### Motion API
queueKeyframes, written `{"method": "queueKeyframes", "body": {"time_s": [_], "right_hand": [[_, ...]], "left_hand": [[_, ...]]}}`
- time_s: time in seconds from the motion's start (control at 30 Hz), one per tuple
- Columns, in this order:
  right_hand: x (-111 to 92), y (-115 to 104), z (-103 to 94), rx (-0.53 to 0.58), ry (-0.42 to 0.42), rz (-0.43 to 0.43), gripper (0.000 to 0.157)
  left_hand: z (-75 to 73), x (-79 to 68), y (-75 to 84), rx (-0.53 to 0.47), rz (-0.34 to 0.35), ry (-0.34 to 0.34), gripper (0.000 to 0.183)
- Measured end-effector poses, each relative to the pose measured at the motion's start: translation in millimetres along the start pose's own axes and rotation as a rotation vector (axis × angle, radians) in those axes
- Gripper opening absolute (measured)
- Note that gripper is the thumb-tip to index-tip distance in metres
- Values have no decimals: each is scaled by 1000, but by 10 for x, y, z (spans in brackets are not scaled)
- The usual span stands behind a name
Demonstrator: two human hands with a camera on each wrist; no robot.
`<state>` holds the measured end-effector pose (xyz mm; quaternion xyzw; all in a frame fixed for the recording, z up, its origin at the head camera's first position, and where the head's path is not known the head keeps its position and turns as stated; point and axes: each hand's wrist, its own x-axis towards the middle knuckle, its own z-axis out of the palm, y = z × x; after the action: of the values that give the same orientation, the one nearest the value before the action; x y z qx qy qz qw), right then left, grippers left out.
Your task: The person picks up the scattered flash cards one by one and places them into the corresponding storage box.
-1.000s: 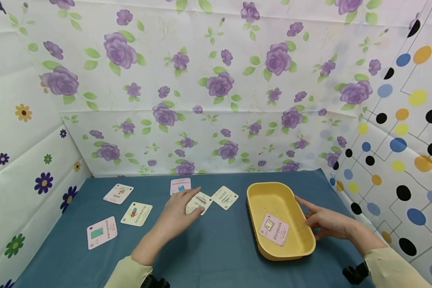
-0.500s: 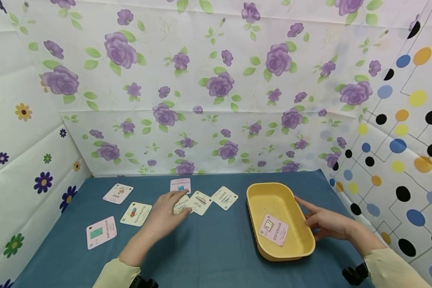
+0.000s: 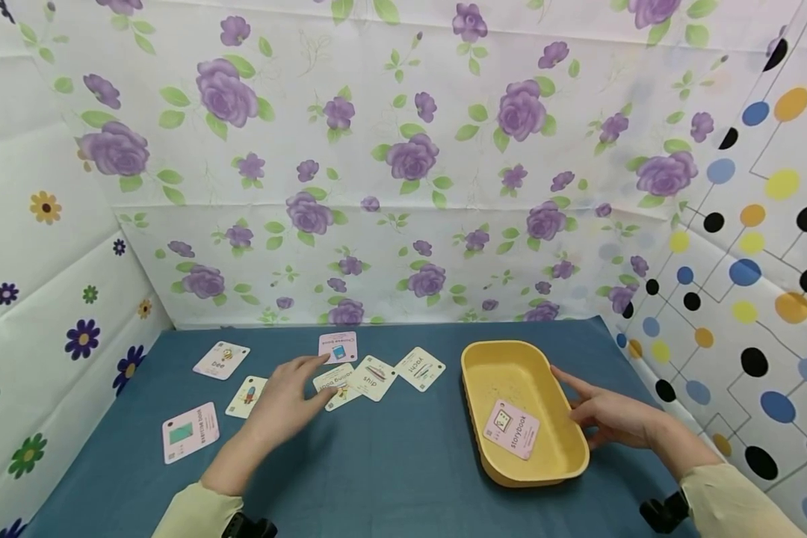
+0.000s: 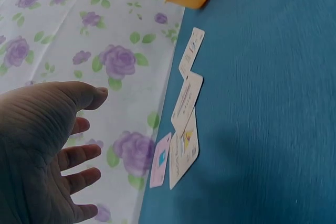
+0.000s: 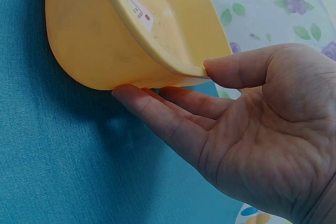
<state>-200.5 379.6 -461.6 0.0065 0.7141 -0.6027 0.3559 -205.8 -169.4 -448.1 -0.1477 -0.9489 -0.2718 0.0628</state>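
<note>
My left hand hovers with relaxed fingers and holds nothing. It partly covers the spaceship card in the head view. Just right of its fingertips lies a sailing boat card, overlapped by the ship card, whose right corner meets the yacht card. Behind them is a pink book card. My right hand holds the right side of a yellow plastic basin, thumb at the rim and fingers against the outer wall in the right wrist view. A pink storybook card lies inside the basin.
On the left of the blue cloth lie a bee card and a pink exercise book card. A floral curtain rises at the back edge, with patterned sheets on both sides.
My left hand has moved left, away from the ship card, uncovering the sailing boat card and coming over the spaceship card. The right hand and the basin stay where they were.
</note>
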Motion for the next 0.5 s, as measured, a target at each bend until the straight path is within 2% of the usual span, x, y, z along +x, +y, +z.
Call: {"method": "queueKeyframes", "body": {"time_s": [0.27, 0.5], "right_hand": [[-2, -3, 0, -11, -5, -4, 96], [14, 12, -7, -8, 7, 2, 95]], "left_hand": [[-66, -3, -114, 55, -34, -22, 63], [-91, 6, -293, 81, -46, -23, 62]]}}
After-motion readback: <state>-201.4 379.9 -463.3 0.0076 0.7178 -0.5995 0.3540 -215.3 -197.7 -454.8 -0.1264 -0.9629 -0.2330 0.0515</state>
